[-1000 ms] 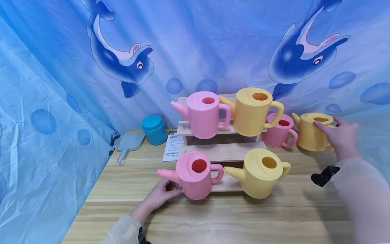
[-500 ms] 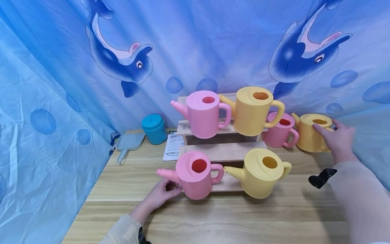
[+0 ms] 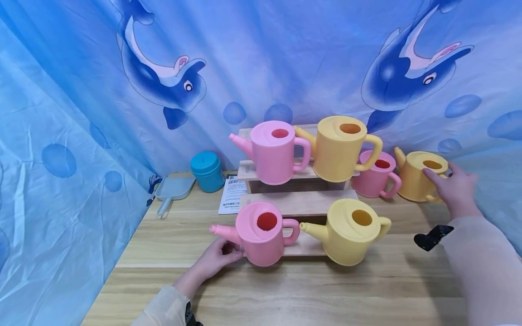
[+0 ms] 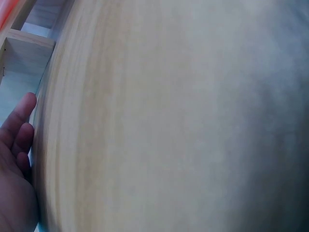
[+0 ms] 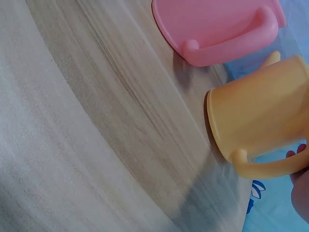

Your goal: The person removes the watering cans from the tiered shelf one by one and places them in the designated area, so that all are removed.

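In the head view, my right hand (image 3: 456, 188) grips the handle side of an orange-yellow watering can (image 3: 417, 183) at the far right; in the right wrist view this can (image 5: 260, 113) has its base at the tabletop. A pink watering can (image 3: 371, 179) stands just left of it. My left hand (image 3: 216, 260) holds the left end of a stepped wooden stand (image 3: 302, 203), thumb at its front edge, under the spout of another pink watering can (image 3: 261, 237). A pale yellow watering can (image 3: 348, 235) shares that low step.
Higher on the stand are a light pink watering can (image 3: 273, 156) and a yellow watering can (image 3: 338, 149). At back left lie a pale blue dustpan (image 3: 173, 189), a teal lidded tin (image 3: 206, 172) and a printed paper (image 3: 229, 199). A dolphin-print curtain (image 3: 261, 59) hangs behind.
The orange-yellow watering can has shifted and turned slightly in my right hand, its spout now a little higher in view. My left hand and the cans on the stand have stayed in place.
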`<act>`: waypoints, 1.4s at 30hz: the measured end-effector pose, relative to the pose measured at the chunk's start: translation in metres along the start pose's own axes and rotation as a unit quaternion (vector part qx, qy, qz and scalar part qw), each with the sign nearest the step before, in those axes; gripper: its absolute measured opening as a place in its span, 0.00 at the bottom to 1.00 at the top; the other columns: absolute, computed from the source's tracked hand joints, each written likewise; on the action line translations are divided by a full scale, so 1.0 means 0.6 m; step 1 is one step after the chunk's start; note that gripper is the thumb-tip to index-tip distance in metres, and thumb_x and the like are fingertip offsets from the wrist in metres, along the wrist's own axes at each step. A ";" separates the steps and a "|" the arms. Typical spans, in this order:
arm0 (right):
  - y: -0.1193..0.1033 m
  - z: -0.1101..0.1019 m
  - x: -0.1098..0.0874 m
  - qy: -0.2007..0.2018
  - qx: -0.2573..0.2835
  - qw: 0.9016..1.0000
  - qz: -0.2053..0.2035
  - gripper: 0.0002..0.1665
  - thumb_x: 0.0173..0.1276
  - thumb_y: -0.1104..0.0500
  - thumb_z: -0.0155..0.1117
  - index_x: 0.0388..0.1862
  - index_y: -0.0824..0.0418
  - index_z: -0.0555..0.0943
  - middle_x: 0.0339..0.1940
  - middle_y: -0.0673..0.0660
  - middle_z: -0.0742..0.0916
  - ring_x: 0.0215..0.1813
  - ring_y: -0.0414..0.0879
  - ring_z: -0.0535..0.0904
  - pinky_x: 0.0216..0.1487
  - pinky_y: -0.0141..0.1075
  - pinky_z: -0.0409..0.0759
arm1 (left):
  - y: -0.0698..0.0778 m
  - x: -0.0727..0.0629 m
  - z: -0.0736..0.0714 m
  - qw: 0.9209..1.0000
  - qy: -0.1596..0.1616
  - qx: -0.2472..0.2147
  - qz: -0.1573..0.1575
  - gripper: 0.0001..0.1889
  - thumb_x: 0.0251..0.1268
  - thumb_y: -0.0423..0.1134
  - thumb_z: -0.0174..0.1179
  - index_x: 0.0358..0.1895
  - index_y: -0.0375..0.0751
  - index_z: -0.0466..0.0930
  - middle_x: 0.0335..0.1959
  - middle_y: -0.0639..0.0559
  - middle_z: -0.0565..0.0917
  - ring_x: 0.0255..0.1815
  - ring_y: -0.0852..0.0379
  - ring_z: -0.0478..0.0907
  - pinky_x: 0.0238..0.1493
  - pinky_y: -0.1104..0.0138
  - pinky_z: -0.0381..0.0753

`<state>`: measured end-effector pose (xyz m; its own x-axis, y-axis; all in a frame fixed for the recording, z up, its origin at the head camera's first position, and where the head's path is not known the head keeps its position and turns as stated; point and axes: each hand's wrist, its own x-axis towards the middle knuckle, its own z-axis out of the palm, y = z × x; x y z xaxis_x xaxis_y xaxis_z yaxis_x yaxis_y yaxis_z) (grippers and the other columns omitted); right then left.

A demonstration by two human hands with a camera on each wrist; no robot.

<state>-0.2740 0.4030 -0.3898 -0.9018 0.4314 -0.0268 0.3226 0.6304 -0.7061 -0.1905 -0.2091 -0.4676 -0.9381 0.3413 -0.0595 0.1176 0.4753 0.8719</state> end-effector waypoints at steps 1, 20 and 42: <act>-0.001 0.000 0.001 -0.004 -0.002 1.000 0.002 0.61 0.61 0.27 0.45 0.73 0.68 0.40 0.64 0.84 0.46 0.62 0.77 0.47 0.56 0.67 0.58 | 0.000 0.000 0.000 1.000 -0.001 -0.001 0.000 0.20 0.58 0.48 0.65 0.52 0.54 0.71 0.43 0.52 0.75 0.44 0.51 0.70 0.46 0.61 0.70; -0.013 -0.013 0.008 -0.062 -0.002 0.998 0.027 0.63 0.58 0.23 0.41 0.73 0.64 0.33 0.65 0.83 0.33 0.66 0.79 0.34 0.55 0.72 0.49 | 0.003 -0.003 0.000 1.000 -0.002 0.002 0.027 0.18 0.60 0.44 0.63 0.51 0.47 0.72 0.42 0.49 0.75 0.43 0.49 0.69 0.42 0.64 0.70; -0.063 -0.039 0.015 -0.070 -0.056 0.995 -0.044 0.65 0.59 0.24 0.42 0.71 0.71 0.32 0.66 0.83 0.46 0.65 0.79 0.39 0.55 0.70 0.52 | -0.005 0.001 0.001 1.000 -0.002 -0.001 0.016 0.19 0.58 0.46 0.65 0.51 0.51 0.72 0.42 0.51 0.75 0.44 0.50 0.70 0.44 0.63 0.71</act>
<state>-0.2876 0.3980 -0.3466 -0.9565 0.2823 -0.0730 0.2641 0.7326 -0.6274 -0.1913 -0.2100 -0.4703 -0.9325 0.3596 -0.0340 0.1467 0.4630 0.8741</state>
